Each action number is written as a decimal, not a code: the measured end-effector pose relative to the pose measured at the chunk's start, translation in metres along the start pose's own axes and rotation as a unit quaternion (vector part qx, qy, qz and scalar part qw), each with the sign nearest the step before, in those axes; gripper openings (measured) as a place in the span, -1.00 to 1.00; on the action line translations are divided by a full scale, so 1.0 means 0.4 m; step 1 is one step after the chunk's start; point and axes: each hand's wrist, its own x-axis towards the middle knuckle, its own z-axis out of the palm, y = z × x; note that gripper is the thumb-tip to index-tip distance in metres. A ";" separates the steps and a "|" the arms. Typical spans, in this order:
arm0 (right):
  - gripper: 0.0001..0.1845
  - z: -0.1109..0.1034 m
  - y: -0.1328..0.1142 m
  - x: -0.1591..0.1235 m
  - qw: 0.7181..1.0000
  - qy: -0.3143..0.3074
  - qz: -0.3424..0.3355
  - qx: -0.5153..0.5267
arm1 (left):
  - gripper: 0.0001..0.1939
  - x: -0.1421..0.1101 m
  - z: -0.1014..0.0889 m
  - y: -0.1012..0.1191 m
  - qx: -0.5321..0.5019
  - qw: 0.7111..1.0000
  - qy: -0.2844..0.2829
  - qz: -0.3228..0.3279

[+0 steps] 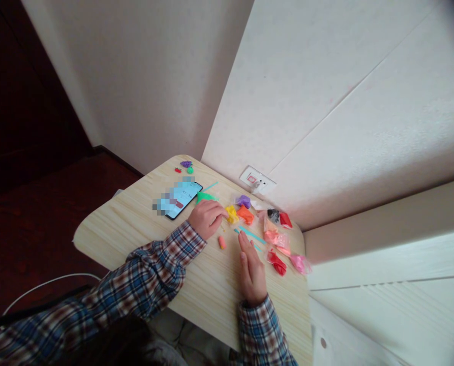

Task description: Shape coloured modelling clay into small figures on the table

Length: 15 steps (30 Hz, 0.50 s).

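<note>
My left hand [207, 218] is over the middle of the table, fingers bent together and tips at the edge of a packet of yellow clay [232, 215]. Whatever lies between thumb and fingers is too small to make out. My right hand [252, 272] rests on its side with straight fingers, holding nothing. Between the hands lies a small pink-orange clay piece [221, 242] with a yellow end. Just beyond my right fingertips are flat blue tool-like sticks [252, 234]. Orange clay [245, 215] sits beside the yellow, and green clay [206, 197] is partly behind my left hand.
A phone [181, 199] with its screen lit lies to the left. Small purple [186, 163], red [178, 170] and green [190, 170] clay figures stand at the far corner. More bagged clay, including red [277, 263] and pink [300, 263], lines the right side. A wall socket [258, 180] holds a plug.
</note>
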 end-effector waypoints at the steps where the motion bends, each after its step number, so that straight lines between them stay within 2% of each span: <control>1: -0.53 0.007 -0.008 0.003 1.000 -0.019 -0.009 -0.012 | -0.77 0.000 0.000 0.000 0.001 1.000 0.000 0.004; 5: -0.48 0.035 -0.053 0.013 0.983 -0.135 -0.112 -0.057 | -0.78 0.001 -0.003 0.001 0.005 1.000 0.009 0.004; 15: -0.45 0.039 -0.073 0.013 0.978 -0.132 -0.118 -0.108 | -0.78 0.001 -0.005 0.001 0.001 0.999 0.029 0.021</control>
